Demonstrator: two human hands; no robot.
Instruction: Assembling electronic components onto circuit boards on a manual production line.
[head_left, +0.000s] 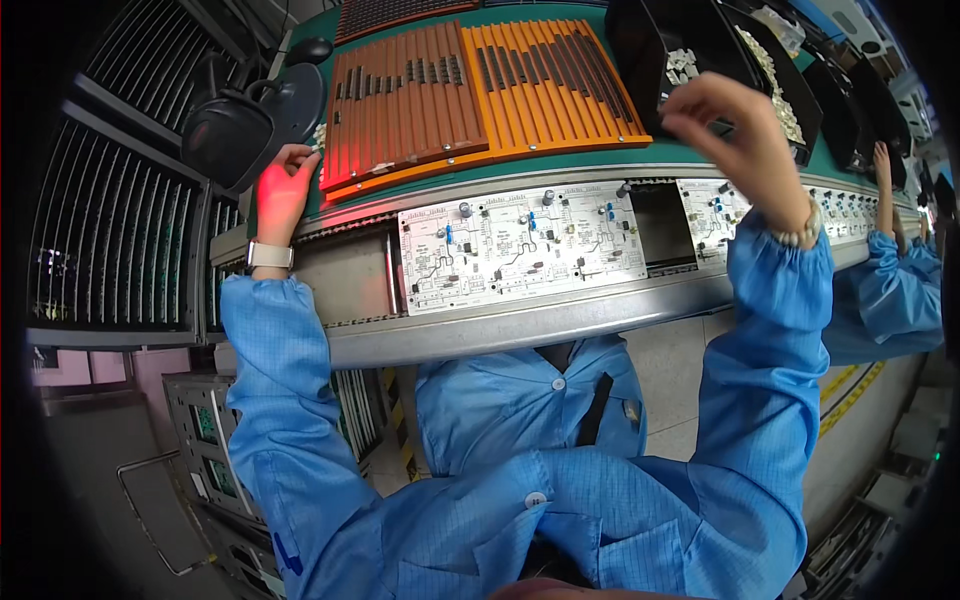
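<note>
My left hand (284, 192), lit red, is at the left edge of the brown slotted tray (405, 130). Its thumb and fingers are pinched together beside small white pieces (319, 137); what they hold is too small to make out. Raised in front of a black bin (640, 60) is my right hand (738, 125), slightly blurred. Its thumb and fingertips come together, and anything between them cannot be made out. Below both hands, white circuit boards (520, 245) with blue and black components lie along the metal conveyor rail (520, 325).
An orange slotted tray (555, 90) holding rows of dark parts adjoins the brown one. A black handheld scanner (228, 140) stands at left, near board racks (110, 220). White parts (770, 85) fill a bin at right. Another person's hand (883, 170) is farther right.
</note>
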